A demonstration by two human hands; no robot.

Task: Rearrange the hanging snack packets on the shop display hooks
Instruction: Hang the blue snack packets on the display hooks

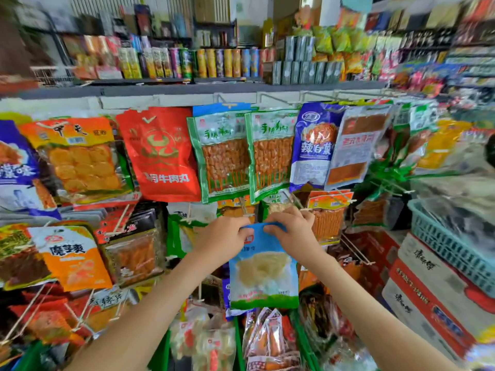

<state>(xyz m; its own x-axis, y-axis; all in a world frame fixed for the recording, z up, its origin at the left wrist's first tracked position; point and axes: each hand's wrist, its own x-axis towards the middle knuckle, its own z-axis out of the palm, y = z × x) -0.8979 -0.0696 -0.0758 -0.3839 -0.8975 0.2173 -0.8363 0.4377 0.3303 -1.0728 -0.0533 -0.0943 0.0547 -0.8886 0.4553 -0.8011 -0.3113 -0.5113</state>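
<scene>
A blue-topped snack packet with a clear window and pale contents hangs in the middle of the display. My left hand pinches its top left corner. My right hand pinches its top right corner. Both hands sit just below two green packets of reddish sticks on the upper row. A thin metal hook points out just above my hands. The packet's hanging hole is hidden by my fingers.
A red packet and an orange packet hang to the left, a blue one to the right. Bare hooks stick out at right, beside cardboard boxes and a teal basket. Canisters line the top shelf.
</scene>
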